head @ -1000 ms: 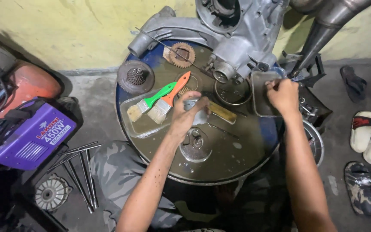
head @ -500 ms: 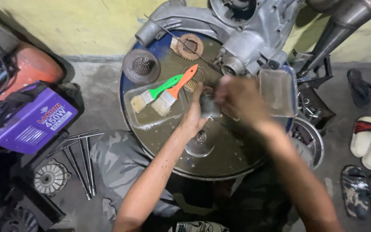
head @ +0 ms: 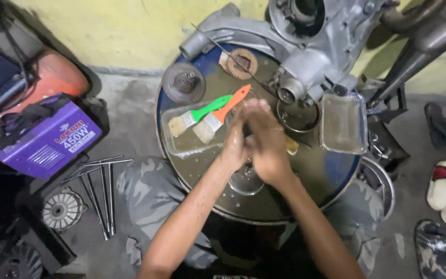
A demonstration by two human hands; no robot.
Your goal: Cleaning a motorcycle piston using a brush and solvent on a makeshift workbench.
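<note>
Two hands at the drum-top bench

Both hands are pressing together over the round oily drum top [head: 331, 170]: left hand [head: 236, 144] and right hand [head: 267, 142] are cupping something small and hidden; what they grip cannot be told. Green-handled brush [head: 202, 113] and orange-handled brush [head: 223, 111] are lying just beside in a clear rectangular tray [head: 174, 147]. Judged step: working a small part between the palms.

Head camera, single view: worn on the person's head, facing almost straight down. Close range, at arm's reach above a round drum top [head: 305, 170] that fills the centre. Yellow wall [head: 104, 31] along the upper edge; concrete floor [head: 125, 129] on both sides.
</note>
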